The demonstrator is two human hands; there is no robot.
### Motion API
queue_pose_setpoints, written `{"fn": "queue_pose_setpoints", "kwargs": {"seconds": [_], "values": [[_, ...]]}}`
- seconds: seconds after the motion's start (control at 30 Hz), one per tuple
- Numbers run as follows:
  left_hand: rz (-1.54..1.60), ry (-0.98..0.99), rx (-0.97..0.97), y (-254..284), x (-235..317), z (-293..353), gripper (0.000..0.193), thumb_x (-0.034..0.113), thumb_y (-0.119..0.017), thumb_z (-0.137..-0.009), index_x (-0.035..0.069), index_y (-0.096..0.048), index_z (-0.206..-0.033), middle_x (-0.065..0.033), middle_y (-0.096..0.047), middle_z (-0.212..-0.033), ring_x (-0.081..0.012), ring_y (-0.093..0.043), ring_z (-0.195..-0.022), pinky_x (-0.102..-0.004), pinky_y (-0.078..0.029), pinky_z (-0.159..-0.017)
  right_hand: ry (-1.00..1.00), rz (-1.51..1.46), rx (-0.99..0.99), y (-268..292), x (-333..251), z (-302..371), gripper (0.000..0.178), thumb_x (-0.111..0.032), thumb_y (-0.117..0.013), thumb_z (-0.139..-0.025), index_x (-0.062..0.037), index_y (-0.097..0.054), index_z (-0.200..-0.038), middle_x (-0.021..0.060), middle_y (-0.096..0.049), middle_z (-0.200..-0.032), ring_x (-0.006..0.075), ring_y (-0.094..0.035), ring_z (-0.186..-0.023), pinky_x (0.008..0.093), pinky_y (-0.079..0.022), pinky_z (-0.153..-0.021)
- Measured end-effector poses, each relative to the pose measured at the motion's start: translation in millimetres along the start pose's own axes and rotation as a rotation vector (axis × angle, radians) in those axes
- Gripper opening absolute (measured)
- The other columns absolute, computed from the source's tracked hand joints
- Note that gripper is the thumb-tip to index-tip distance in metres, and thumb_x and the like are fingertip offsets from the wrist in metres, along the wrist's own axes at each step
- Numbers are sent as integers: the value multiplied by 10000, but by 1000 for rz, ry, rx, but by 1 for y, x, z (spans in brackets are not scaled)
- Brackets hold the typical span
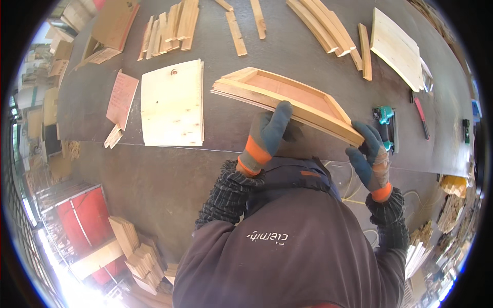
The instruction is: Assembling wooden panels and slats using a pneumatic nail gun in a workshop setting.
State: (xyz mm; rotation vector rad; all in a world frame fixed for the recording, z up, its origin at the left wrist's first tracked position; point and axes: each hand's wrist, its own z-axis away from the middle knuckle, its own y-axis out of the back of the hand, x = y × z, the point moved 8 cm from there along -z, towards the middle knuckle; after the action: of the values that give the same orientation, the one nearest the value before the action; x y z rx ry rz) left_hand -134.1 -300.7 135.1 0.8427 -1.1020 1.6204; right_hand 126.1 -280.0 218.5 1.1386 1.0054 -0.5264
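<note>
Far left on my bench [287, 46]: brown cardboard box [117, 24]. To my right: red-handled tool [421, 114]; nearer the edge, a small black object [466, 131], too distorted for me to identify. Off the bench, lower left: red panel [83, 215], stacked wood pieces [145, 264] near it.

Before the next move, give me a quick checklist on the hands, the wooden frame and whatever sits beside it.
1. Left hand on the wooden frame: ok, thumb against the near rail.
2. Right hand on the frame: ok, at its right end.
3. Gloves on both hands: ok.
4. Frame parallel to the near edge of the table: not ok, it slants, right end closer to the person.
5. Teal power tool clear of the right hand: cannot tell, they look very close in this view.
6. Corner joints tight: cannot tell, too small to judge.
</note>
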Motion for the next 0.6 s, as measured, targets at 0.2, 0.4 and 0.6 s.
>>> {"fn": "queue_pose_setpoints", "kwargs": {"seconds": [0.2,0.4,0.6], "values": [[-474,-526,125,43,13,-18,478,375,-536,-1123,-36,-745,-996,-161,-767,-867,-246,-747,-770,-366,-604,-726,14,12,214,8,10,-12,514,8,-721,-934,-24,-598,-1432,143,-645,-1317,213,-677,-1119,334,-583,-925],[-167,-601,770,137,90,-26,344,315,-637,-1062,-13,-677,-1158,-104,-683,-1063,-189,-658,-955,-355,-571,-845,-124,-188,252,16,25,-25,480,-51,-719,-975,-25,-593,-1437,113,-680,-1277,171,-676,-1111,313,-579,-916],[3,-648,344,89,95,-96,361,315,-546,-1097,-17,-674,-1158,-34,-629,-1024,-136,-577,-917,-280,-479,-885,-152,-356,237,26,40,-55,479,-114,-708,-1006,-55,-588,-1466,51,-718,-1172,104,-639,-962,272,-554,-811]]}}
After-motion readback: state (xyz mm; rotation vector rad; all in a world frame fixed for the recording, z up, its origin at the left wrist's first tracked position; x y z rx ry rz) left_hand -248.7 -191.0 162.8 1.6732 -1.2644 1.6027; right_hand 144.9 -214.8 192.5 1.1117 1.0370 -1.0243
